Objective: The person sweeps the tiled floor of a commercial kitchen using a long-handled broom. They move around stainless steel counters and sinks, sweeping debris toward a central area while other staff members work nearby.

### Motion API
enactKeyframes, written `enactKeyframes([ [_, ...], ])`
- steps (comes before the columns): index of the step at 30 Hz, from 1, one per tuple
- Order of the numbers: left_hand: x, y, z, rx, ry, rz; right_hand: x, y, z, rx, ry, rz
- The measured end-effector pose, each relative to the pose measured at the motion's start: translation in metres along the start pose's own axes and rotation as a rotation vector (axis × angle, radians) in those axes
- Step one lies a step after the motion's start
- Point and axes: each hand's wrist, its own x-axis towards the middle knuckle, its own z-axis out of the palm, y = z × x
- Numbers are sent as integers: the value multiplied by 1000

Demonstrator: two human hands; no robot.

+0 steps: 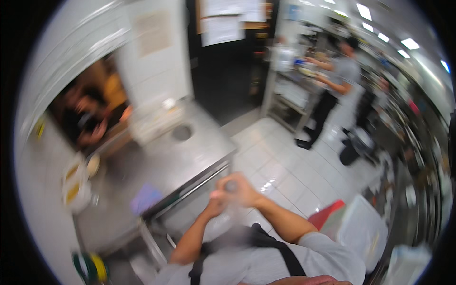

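Note:
In front of my chest, above the tiled floor, my left hand (218, 203) and my right hand (243, 189) are close together. Both are closed around a blurred greyish object (231, 186) with a round end, perhaps a bottle or a cup; motion blur hides its exact kind. A pale, half-transparent smear stretches from it down towards my black apron (237, 238). To the left of my hands runs the front edge of a stainless steel counter (188, 156). A lilac cloth or sponge (146, 198) lies on that counter near its edge.
White containers (76, 188) line the counter's wall side. A serving hatch opens beyond, with a person (87, 117) behind it. One co-worker (338, 74) stands at a steel shelf table; another (370, 103) is farther right. A large white bin (359, 228) stands beside my right arm.

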Motion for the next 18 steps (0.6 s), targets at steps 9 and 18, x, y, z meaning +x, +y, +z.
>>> enactKeyframes([
  [9, -2, -69, 1, 60, -10, -280, -18, 84, 0, -45, 179, -60],
  [18, -24, -96, 79, 1, -314, -214, -44, 49, -7, -50, 176, 134],
])
